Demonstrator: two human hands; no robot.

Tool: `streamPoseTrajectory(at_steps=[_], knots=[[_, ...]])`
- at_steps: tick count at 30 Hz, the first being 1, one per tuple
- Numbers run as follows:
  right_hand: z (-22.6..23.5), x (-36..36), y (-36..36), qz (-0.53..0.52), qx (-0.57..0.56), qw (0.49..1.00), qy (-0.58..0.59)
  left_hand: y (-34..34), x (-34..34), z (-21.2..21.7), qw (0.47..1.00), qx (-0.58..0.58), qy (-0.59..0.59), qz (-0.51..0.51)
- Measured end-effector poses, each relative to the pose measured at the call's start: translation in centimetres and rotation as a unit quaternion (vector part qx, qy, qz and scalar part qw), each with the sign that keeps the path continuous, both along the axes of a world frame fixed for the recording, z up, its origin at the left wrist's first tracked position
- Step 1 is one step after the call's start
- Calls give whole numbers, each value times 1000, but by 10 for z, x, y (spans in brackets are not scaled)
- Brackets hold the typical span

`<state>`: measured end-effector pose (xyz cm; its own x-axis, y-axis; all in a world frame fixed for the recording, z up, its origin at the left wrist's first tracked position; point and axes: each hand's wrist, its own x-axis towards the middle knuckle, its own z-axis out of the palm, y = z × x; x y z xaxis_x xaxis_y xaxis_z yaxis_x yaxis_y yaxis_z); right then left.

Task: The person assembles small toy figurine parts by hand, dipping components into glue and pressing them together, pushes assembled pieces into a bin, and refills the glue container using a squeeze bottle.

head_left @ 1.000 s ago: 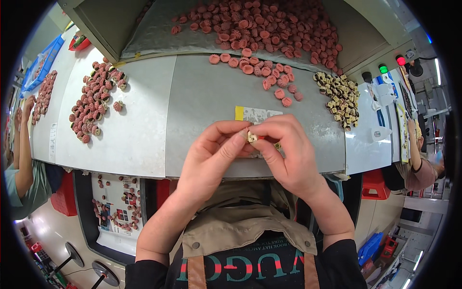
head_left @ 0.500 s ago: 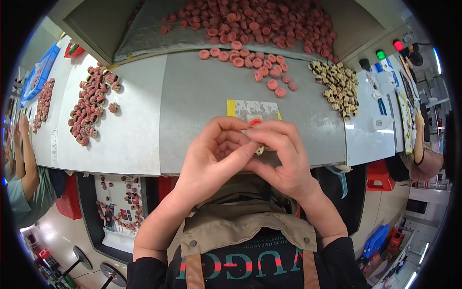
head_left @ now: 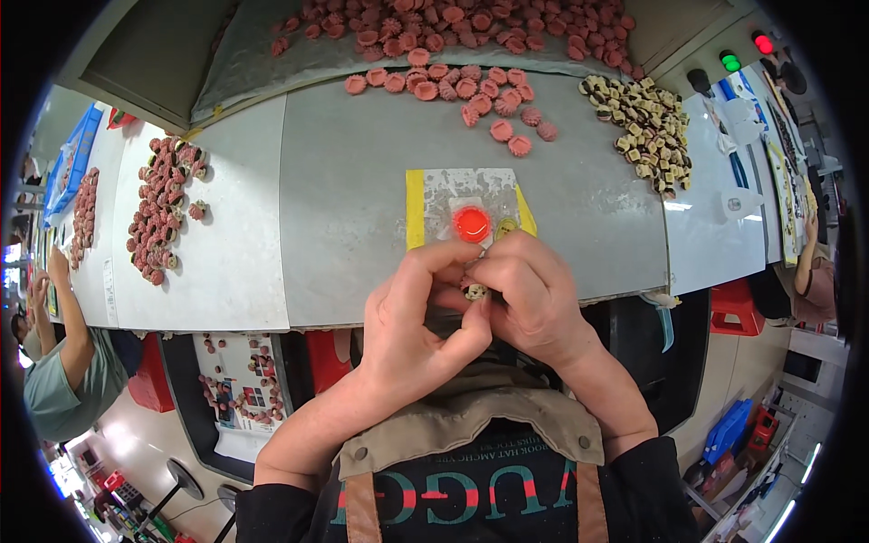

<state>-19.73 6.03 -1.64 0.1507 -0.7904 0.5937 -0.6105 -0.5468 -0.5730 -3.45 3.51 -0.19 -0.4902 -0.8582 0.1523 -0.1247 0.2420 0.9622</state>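
Hands pulled nearer body, uncovering red disc; left hand, right hand pinch small part, mostly hidden.

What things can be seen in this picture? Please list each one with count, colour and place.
small part: one, cream and dark, between both hands
round cap: one, red, on taped sheet
taped sheet: one, clear with yellow edges, table centre
pink parts: many, table top
cream parts: a pile, upper right
dark pink parts: a pile, left
table: one, grey
co-worker: one, far left
left hand: one, pinching part
right hand: one, pinching part
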Motion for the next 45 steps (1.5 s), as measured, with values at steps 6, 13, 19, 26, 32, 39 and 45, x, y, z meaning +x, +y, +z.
streamPoseTrajectory(at_steps=[6, 13, 19, 26, 32, 39, 45], knots=[[15, -8, 5, -10, 4, 999, 50, 0, 5, 12, 1000, -6, -17, 5], [41, -108, -13, -200, 55, 962, 179, -77, 68, 22, 866, -310, -347, 185], [44, -151, -59, -251, 20, 933, 258, -107, 27, 36, 916, -299, -262, 46], [46, -108, -42, -138, 129, 965, 184, -117, -64, 21, 923, -314, -174, -138], [36, -93, -2, -150, 176, 971, 56, -119, -52, 21, 921, -316, -187, -130], [41, -90, -3, -165, 166, 970, 62, -96, 10, 29, 997, 46, -48, -34], [51, -80, -8, -186, 226, 954, 67, -53, 44, 20, 899, 365, 236, 51]])
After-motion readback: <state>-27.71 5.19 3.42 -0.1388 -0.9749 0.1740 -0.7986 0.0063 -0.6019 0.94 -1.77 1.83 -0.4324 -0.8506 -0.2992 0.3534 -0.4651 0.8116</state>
